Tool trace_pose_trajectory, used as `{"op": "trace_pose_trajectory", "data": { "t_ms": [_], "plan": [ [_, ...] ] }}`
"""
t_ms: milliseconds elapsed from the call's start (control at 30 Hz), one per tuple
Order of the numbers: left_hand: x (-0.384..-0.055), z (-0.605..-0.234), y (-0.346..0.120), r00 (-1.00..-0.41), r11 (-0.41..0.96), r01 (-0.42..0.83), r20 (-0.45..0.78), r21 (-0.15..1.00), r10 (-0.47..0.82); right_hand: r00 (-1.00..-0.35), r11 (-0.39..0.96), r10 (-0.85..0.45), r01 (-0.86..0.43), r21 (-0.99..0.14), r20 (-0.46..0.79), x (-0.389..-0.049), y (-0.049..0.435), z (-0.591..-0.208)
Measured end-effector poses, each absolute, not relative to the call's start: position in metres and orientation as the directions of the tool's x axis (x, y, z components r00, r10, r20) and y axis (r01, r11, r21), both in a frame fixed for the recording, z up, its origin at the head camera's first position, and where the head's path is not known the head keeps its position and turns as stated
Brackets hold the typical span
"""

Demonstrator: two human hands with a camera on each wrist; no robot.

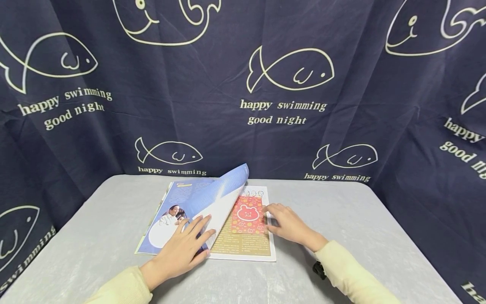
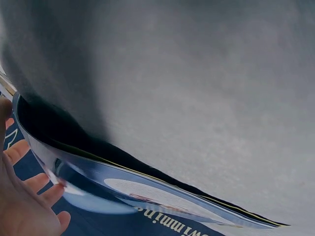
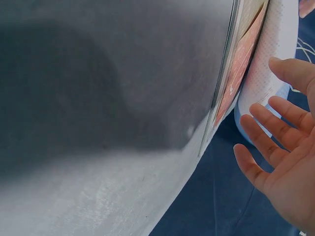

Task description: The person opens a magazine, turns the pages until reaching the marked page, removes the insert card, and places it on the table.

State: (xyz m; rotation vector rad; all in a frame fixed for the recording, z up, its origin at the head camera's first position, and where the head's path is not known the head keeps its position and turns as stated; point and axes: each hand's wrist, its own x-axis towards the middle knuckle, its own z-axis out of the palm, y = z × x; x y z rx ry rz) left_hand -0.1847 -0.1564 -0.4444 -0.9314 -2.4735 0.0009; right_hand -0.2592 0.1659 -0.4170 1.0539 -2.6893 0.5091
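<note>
An opened magazine (image 1: 224, 249) lies on the table, one of its blue-and-white pages (image 1: 218, 192) lifted and curling over to the left. On its right-hand page rests a small flat red rectangle with a bear-face print (image 1: 248, 215), perhaps a card or notebook; the right wrist view shows its red surface (image 3: 241, 64) edge-on. My left hand (image 1: 184, 249) lies over the magazine's middle, fingers extended against the pages near the fold. Beside the red piece's right edge is my right hand (image 1: 286, 223), fingers loosely bent and holding nothing; whether the fingertips touch it cannot be told.
A grey cloth-covered table (image 1: 95, 236) carries the magazine. Behind it and at both sides hangs a dark blue curtain (image 1: 220, 105) with fish drawings and lettering. A small black item (image 1: 319, 270) shows under the right forearm.
</note>
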Motion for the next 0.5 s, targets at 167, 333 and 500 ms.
{"op": "trace_pose_trajectory", "data": {
  "t_ms": [167,333,500],
  "plan": [
    [-0.183,-0.443,-0.156,-0.669,0.776,0.614,0.425,-0.149,0.61,-0.728,0.693,-0.607,-0.681,-0.238,0.319,-0.268,0.166,-0.417],
    [-0.182,-0.443,-0.156,-0.689,0.784,0.608,0.406,-0.127,0.6,-0.736,0.695,-0.604,-0.674,-0.251,0.306,-0.275,0.165,-0.415],
    [-0.181,-0.443,-0.156,-0.693,0.787,0.604,0.403,-0.129,0.598,-0.758,0.703,-0.583,-0.651,-0.286,0.292,-0.282,0.165,-0.415]
  ]
}}
